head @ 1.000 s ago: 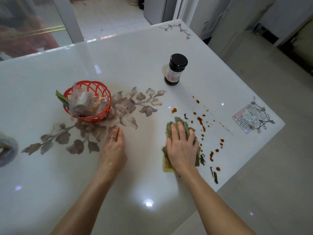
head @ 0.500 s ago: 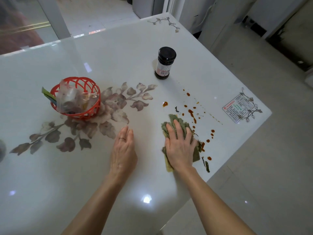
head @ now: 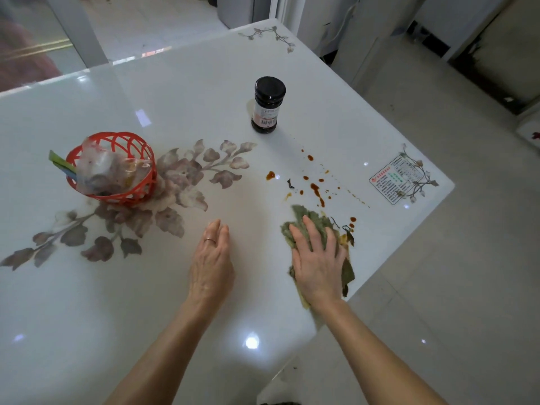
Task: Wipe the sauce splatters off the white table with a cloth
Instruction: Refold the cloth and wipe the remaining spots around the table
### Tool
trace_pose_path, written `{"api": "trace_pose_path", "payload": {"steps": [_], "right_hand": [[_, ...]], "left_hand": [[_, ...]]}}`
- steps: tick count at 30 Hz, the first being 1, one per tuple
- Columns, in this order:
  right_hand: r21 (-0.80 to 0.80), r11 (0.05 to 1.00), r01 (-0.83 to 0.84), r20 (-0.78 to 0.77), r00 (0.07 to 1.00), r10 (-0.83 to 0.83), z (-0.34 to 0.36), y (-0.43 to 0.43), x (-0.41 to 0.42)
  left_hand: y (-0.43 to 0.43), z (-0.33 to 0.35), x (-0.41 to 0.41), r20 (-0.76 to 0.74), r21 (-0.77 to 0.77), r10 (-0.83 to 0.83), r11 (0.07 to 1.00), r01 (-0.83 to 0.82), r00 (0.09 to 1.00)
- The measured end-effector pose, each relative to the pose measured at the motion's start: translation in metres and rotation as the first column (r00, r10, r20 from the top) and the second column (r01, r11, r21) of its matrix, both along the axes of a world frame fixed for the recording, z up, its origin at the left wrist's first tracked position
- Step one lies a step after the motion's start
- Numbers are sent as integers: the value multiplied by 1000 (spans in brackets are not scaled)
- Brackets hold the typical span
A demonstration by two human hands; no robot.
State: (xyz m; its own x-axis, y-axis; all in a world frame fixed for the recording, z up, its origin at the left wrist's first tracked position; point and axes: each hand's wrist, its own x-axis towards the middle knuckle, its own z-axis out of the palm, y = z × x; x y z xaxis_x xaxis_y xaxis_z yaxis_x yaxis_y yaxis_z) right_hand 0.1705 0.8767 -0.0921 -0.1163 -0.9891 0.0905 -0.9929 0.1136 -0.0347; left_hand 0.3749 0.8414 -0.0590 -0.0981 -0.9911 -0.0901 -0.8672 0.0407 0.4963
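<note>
My right hand (head: 318, 263) lies flat, fingers spread, pressing a green and yellow cloth (head: 305, 216) onto the glossy white table (head: 187, 95) near its right edge. Reddish-brown sauce splatters (head: 315, 189) dot the table just beyond and to the right of the cloth, with a few dark scraps among them. My left hand (head: 211, 261) rests palm down on the table to the left of the cloth, holding nothing, a ring on one finger.
A dark sauce jar (head: 267, 105) with a black lid stands upright behind the splatters. A red plastic basket (head: 117, 168) with wrapped items sits at the left on a printed flower pattern. A label sticker (head: 394, 178) lies near the right corner. Tiled floor lies beyond the table edge.
My right hand slid the cloth toward the table's near right edge; the lower drops by that edge are now under or wiped by it. My left hand shifted right.
</note>
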Motion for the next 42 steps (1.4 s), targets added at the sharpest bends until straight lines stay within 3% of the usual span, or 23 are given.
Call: {"api": "trace_pose_path", "payload": {"steps": [6,13,20,26,32,38,42], "right_hand": [[-15,930,-367,6,930,367,-3,26,-37],[-26,991,-130,8,991,130,-1,13,-44],[-45,868,-495,12,868,496,-9,16,-84],[-38,946,-322,57,944,323,-2,11,-66],[-55,872,-486,37,872,488,-2,1,-59],[-8,945,-327,72,943,326,2,-32,-49],[-4,919,-394,52,918,394,2,-6,-35]], "left_hand": [[12,1,-19,6,12,11,1000,-11,1000],[18,0,-27,55,14,66,998,-67,996],[18,4,-36,98,34,101,994,-105,990],[20,6,-40,132,54,114,991,-122,985],[19,4,-45,164,54,131,988,-141,978],[18,5,-47,170,49,149,986,-159,974],[16,9,-51,104,62,218,972,-225,970]]}}
